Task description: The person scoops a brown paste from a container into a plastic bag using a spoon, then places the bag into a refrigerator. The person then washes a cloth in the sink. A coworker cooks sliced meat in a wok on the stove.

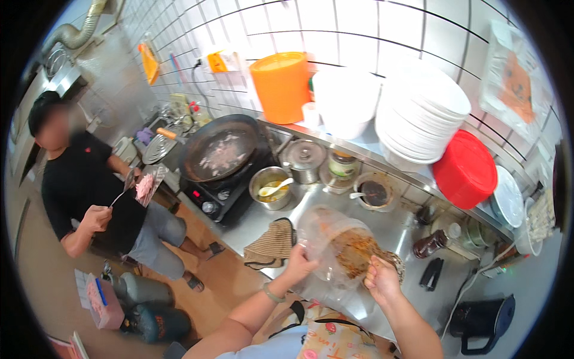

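My left hand [301, 268] grips the near left side of a translucent plastic container or bag [316, 224], tilted over the steel counter. Inside it lies a brown, oily food mass [354, 252] with orange bits. At the right edge of that mass my right hand [381, 277] has its fingers curled closed; what they pinch is hidden. A dark speckled round thing [395, 264] shows partly behind this hand. Left of the container rests a striped woven cloth item [272, 242] with dark trim.
A wok [224, 150] with pale meat pieces sits on an induction cooker [214, 197]. Nearby stand a steel pot [270, 190] with a white spoon, and a sauce bowl [376, 193]. A black kettle [480, 321] is at right. Beside the cooker, a person [89, 193] holds pink minced meat.
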The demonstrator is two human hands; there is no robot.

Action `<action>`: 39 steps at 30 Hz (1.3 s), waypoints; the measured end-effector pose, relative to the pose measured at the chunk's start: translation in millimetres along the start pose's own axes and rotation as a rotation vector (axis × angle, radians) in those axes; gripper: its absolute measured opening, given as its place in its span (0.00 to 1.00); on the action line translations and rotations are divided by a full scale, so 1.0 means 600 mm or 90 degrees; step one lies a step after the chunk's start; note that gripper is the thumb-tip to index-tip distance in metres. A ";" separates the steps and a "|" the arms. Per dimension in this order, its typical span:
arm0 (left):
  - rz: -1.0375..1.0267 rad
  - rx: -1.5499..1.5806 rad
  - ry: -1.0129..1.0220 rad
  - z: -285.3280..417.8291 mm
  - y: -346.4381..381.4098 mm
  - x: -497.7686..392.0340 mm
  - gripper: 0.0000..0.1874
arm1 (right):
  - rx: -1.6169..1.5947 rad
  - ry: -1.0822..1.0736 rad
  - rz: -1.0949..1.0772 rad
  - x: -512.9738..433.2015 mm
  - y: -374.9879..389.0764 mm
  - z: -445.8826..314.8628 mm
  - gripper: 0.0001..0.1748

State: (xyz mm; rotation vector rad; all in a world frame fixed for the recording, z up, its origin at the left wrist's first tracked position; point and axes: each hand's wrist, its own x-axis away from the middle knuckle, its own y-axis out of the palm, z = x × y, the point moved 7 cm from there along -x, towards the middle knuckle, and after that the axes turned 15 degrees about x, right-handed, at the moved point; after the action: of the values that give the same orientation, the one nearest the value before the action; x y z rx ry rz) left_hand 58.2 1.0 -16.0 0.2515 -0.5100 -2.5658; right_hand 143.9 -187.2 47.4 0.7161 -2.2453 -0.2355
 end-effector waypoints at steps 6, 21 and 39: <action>0.041 0.016 -0.020 0.020 0.006 -0.006 0.19 | 0.045 -0.034 0.024 0.054 -0.025 -0.034 0.07; 0.052 -0.091 0.005 0.037 0.037 -0.039 0.12 | 0.069 -0.051 0.080 0.163 -0.116 -0.047 0.09; 0.037 -0.252 0.097 0.031 0.050 -0.068 0.12 | 0.085 -0.115 0.181 0.290 -0.212 -0.050 0.13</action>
State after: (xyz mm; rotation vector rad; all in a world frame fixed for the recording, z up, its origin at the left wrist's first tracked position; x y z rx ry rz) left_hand 101.2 3.6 15.9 0.2819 0.0487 -2.4995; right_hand 121.7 -388.3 126.9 0.4501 -2.5204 -0.0113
